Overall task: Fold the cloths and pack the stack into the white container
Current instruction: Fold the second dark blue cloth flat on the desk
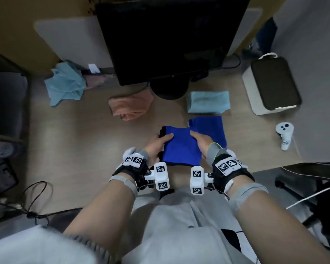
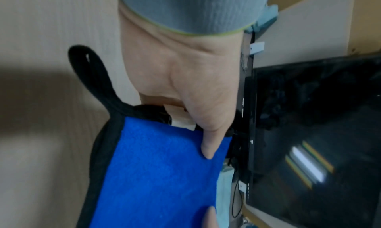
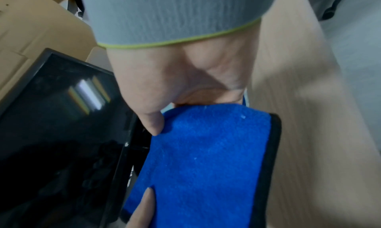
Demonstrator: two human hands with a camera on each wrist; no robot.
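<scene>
Folded royal-blue terry cloth with black edging (image 1: 181,149), held flat at six o'clock: left hand (image 1: 157,144) pinches its left edge, right hand (image 1: 202,142) its right, thumbs on top

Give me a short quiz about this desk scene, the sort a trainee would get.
1. True or false: both hands grip the same blue cloth.
2. Which folded cloth lies nearest the white container? A) pink B) light blue C) black
3. Fill in: the crumpled, unfolded light blue cloth lies to the ___ of the monitor.

Key: 1 true, the left hand and right hand each hold a side. 2 B, the folded light blue cloth. 3 left.
</scene>
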